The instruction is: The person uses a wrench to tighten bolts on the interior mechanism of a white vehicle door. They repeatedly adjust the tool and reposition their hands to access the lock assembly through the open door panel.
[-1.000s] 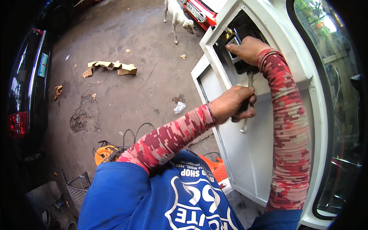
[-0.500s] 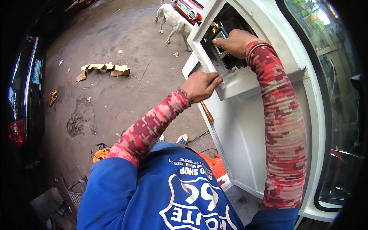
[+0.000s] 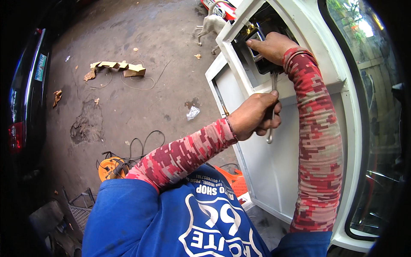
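My left hand (image 3: 257, 115) is closed round a silver wrench (image 3: 274, 82). One end of the wrench sticks out below my fingers. Its upper end reaches the lower edge of a black fitting with a shiny rectangular frame (image 3: 257, 50), which looks like a door latch. That fitting sits in an opening of a white vehicle panel (image 3: 239, 68). Over it lies my right hand (image 3: 277, 49), thumb stretched along the frame and fingers curled behind, partly hidden. A brass-coloured part (image 3: 250, 29) shows above the fitting.
A dark window (image 3: 372, 128) borders the panel on the right. An orange cable reel (image 3: 112, 168) and an orange plastic thing (image 3: 234, 180) lie near me. Cardboard strips (image 3: 117, 66) and crumpled foil (image 3: 193, 113) are on the ground. A white dog (image 3: 210, 26) stands beyond; a black car (image 3: 28, 103) is left.
My left hand has moved right and nearer to me, and the wrench now shows clearly, upright beneath the fitting. My right hand stays on the fitting. The dog has shifted right in the view.
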Action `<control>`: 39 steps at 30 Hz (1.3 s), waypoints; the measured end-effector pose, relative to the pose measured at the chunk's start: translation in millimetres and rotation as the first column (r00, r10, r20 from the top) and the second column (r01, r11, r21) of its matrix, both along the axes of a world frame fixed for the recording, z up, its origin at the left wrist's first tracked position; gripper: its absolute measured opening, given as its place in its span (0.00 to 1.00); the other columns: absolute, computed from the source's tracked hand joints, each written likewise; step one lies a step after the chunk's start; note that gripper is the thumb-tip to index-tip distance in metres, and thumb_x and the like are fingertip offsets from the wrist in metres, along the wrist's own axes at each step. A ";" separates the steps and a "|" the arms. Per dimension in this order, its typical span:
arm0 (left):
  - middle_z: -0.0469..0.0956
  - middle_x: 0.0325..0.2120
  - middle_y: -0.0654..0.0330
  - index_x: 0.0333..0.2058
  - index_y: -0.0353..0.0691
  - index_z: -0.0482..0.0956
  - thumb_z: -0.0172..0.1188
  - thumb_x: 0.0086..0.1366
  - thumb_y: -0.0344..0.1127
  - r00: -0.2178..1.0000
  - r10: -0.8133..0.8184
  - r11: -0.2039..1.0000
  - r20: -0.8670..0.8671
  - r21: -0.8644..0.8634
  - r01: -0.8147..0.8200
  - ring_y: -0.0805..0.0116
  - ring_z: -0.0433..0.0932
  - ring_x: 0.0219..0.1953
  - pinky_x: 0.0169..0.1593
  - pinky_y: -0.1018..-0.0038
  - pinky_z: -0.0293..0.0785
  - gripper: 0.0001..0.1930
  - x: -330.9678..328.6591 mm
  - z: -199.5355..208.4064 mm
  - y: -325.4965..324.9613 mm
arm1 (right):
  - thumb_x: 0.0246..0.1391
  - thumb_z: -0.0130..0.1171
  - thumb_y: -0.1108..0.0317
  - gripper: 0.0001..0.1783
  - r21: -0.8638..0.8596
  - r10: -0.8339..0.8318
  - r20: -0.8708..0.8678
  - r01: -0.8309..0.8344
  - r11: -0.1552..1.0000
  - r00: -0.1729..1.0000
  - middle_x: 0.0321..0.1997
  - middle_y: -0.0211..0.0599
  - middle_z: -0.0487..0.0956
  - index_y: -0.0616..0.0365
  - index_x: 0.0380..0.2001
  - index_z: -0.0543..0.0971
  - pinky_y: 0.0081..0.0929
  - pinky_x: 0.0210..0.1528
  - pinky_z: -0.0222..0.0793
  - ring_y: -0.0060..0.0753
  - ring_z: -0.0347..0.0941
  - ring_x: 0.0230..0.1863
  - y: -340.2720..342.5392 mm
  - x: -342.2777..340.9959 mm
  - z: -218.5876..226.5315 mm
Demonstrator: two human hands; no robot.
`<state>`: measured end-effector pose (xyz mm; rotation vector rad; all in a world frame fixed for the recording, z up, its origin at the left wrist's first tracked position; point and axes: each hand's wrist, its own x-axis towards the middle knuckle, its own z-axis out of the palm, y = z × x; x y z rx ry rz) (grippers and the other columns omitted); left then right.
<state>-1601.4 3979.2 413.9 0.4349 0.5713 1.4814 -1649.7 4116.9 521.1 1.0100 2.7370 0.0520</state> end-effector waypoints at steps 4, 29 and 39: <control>0.72 0.20 0.63 0.32 0.46 0.67 0.39 0.74 0.55 0.925 -0.107 0.992 0.364 0.102 0.075 0.82 0.55 0.12 0.16 0.82 0.53 0.20 7.3 10.6 4.7 | 0.56 0.53 0.37 0.42 -0.016 0.006 0.016 -0.006 1.000 1.000 0.43 0.58 0.81 0.75 0.46 0.79 0.36 0.50 0.73 0.46 0.81 0.43 -0.3 -1.2 1.4; 0.69 0.20 0.66 0.32 0.48 0.65 0.38 0.72 0.53 0.974 -0.074 0.996 0.215 0.066 0.062 0.81 0.51 0.14 0.18 0.80 0.48 0.17 4.7 11.8 13.1 | 0.57 0.53 0.36 0.39 -0.017 0.030 0.038 -0.029 0.999 0.999 0.34 0.50 0.81 0.72 0.39 0.81 0.33 0.43 0.73 0.36 0.79 0.35 5.7 -3.0 1.5; 0.78 0.25 0.50 0.34 0.38 0.77 0.42 0.73 0.53 0.052 0.181 0.961 -0.982 0.165 -0.223 0.51 0.79 0.30 0.38 0.59 0.73 0.24 -84.6 -76.1 29.5 | 0.57 0.53 0.37 0.39 -0.079 -0.039 0.029 0.041 0.996 0.999 0.35 0.50 0.82 0.73 0.43 0.79 0.32 0.35 0.78 0.37 0.81 0.34 5.8 -3.5 1.8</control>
